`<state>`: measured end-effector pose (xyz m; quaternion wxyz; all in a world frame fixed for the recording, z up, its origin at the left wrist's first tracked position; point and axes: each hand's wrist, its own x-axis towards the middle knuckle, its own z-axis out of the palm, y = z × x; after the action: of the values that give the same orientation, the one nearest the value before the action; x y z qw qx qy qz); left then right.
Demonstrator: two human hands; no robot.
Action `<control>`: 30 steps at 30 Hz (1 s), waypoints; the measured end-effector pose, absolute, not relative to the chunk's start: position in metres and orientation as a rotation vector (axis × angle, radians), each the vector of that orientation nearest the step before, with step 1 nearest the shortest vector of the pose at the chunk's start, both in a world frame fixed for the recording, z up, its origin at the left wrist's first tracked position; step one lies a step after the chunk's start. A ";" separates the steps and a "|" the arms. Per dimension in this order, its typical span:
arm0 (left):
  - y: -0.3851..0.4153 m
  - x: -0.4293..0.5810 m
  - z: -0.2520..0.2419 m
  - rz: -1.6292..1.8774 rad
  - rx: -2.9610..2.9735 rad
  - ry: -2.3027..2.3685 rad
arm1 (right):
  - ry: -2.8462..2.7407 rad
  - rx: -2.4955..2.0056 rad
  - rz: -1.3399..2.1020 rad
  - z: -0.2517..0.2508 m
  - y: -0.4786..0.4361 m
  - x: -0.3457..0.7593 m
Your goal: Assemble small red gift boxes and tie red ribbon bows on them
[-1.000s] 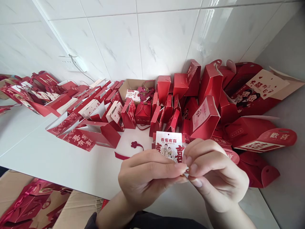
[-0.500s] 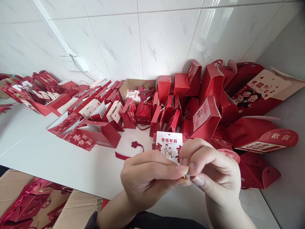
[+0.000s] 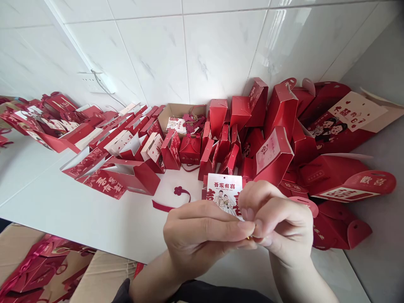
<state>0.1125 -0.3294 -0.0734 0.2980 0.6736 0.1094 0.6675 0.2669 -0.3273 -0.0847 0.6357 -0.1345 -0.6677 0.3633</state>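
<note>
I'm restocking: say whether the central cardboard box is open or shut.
Open: no lid covers the cardboard box; a white card and dark-red pieces show inside.

Along the white flat tabletop's (image 3: 94, 227) back edge, red folded cardboard boxes (image 3: 191, 149) flank an open brown rectangular cardboard carton (image 3: 178, 110) on both sides.

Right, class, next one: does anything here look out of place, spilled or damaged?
Possibly the dark red flower: it lies out on the white surface, while similar-looking pieces sit in the cardboard box. I see nothing spilled or clearly damaged.
</note>
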 end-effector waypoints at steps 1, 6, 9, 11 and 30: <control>-0.329 0.112 -0.073 1.767 1.788 0.287 | -1.528 -0.311 0.828 -0.085 -0.327 0.267; -0.330 0.112 -0.072 1.763 1.813 0.330 | -1.548 -0.319 0.802 -0.085 -0.328 0.265; -0.331 0.112 -0.070 1.772 1.833 0.413 | -1.553 -0.336 0.784 -0.086 -0.330 0.264; -0.332 0.111 -0.070 1.774 1.841 0.437 | -1.543 -0.367 0.784 -0.088 -0.332 0.264; -0.333 0.110 -0.073 1.815 1.923 0.465 | -1.475 -0.409 0.803 -0.094 -0.339 0.260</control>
<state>0.1101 -0.3331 -0.0726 0.2262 0.6977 0.1685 0.6585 0.2604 -0.3386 -0.0938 0.6493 -0.1801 -0.6489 0.3535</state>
